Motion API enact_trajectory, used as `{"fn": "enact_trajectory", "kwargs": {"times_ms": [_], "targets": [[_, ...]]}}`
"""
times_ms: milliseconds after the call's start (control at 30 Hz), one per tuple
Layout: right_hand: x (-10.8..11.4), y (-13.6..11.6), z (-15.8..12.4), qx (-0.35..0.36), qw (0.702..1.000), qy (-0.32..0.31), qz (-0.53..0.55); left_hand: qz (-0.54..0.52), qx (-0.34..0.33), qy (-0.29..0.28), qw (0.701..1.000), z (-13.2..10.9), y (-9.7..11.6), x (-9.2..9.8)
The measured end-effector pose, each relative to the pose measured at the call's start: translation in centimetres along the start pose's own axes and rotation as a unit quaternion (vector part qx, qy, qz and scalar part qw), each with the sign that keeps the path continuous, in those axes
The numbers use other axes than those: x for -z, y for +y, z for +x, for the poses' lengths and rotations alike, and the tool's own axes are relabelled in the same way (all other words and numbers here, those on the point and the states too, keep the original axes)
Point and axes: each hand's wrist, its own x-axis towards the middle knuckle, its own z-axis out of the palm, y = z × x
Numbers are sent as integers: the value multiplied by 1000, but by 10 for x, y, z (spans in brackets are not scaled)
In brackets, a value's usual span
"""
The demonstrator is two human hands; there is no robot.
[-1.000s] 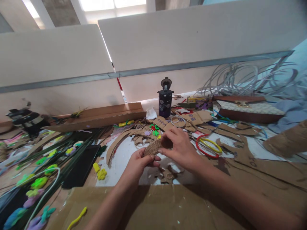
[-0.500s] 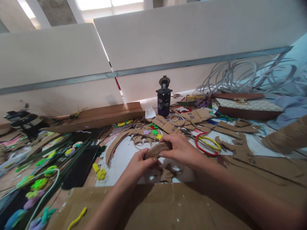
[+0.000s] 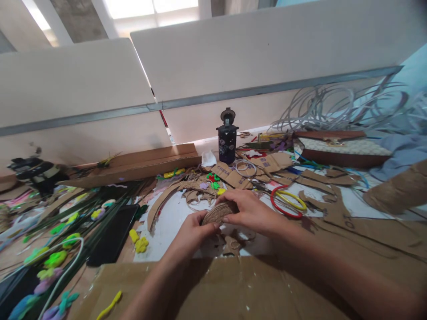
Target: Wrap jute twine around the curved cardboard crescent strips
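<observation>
Both hands grip a brown curved piece wound with twine, held above the white work surface. My left hand pinches its left end between thumb and fingers. On the right end, my right hand closes with its thumb on the near face and fingers over the top. Below the hands lies a torn cardboard scrap, partly in shadow. Behind them rest a curved cardboard strip and more twine-covered pieces. Scissors with red and yellow handles lie right of my right hand.
A dark bottle with its lid up stands at the back. Cardboard scraps and a handbag are to the right. Left are a black tablet-like slab, yellow flowers and colourful fuzzy flowers. Cardboard covers the near edge.
The twine-wound piece has tilted slightly, showing more of its ridged face. Both hands keep their hold with small shifts, and the view has moved a little.
</observation>
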Motion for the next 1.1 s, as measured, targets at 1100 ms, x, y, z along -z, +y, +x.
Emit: {"fn": "enact_trajectory", "kwargs": {"times_ms": [1100], "targets": [[-10, -5, -4, 119, 978, 136, -106, -125, -5, 88, 988, -5, 7, -4]]}}
